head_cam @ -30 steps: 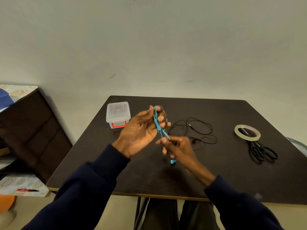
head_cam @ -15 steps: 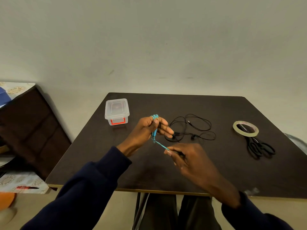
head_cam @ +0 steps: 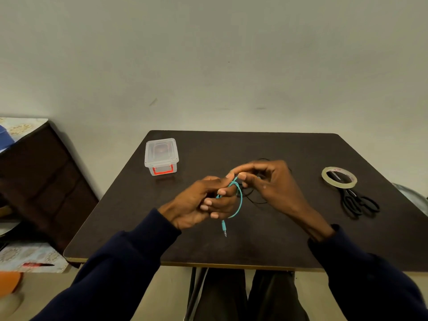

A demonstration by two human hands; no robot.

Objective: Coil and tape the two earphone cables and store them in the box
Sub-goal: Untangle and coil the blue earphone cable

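**Step in hand: coiling the first cable.**

Your left hand [head_cam: 196,205] has its fingers curled round the loops of the teal earphone cable [head_cam: 240,200]. The coil is held above the table [head_cam: 254,246], near its centre. Your right hand [head_cam: 275,184], at 2 o'clock from the left, pinches the free strand between thumb and forefinger. A short tail ending in the jack plug [head_cam: 223,227] hangs at 6 o'clock below the coil.

The black earphone cable [head_cam: 253,200] lies loose on the table, largely hidden behind your right hand. The box [head_cam: 162,156], lid on, stands at 10 o'clock. The tape roll [head_cam: 339,177] and scissors [head_cam: 356,202] lie at 3 o'clock, well apart from the hands.

**Next move, as judged:** Lay the remaining tail round the left fingers. Clamp the bundle in the left hand alone, freeing the right hand for the tape roll.

**Caution:** a slack left grip will probably let the coil spring open.
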